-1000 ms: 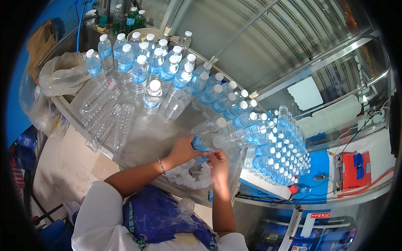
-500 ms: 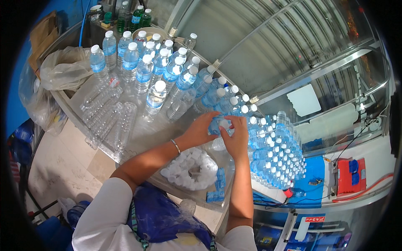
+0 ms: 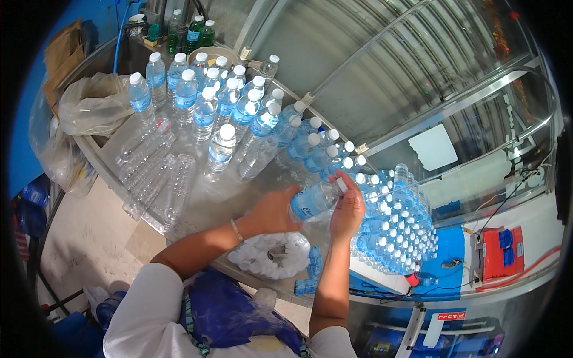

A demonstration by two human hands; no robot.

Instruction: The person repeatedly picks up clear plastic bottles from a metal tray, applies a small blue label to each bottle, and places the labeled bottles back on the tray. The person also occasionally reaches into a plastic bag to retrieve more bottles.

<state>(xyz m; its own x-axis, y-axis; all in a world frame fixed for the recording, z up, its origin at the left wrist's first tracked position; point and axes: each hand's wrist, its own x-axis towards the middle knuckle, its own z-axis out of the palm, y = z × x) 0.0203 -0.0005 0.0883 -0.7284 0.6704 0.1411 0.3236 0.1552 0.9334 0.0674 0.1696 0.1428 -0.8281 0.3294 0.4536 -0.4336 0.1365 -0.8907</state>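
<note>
A clear water bottle (image 3: 313, 201) with a blue label and a white cap lies tilted almost sideways between my hands, above the metal counter. My left hand (image 3: 278, 210) is closed around its base end. My right hand (image 3: 348, 210) grips the cap end, fingers around the neck and white cap. Just below the hands sits a clear plastic bag of white caps (image 3: 268, 256). Beside it, near the counter's front edge, are small stacks of blue labels (image 3: 307, 287). Capped, labelled bottles (image 3: 246, 110) stand in rows beyond my hands.
Unlabelled clear bottles (image 3: 152, 179) lie on the metal counter (image 3: 206, 194) at left. A crowded block of capped bottles (image 3: 397, 230) stands at right, near a red device (image 3: 501, 253). A plastic bag (image 3: 92, 104) hangs at the far left corner, and glass panels (image 3: 334, 53) rise behind.
The bottle has turned from end-on to sideways, showing its label and cap. My left hand has shifted left and down to its base, while my right hand has moved slightly right.
</note>
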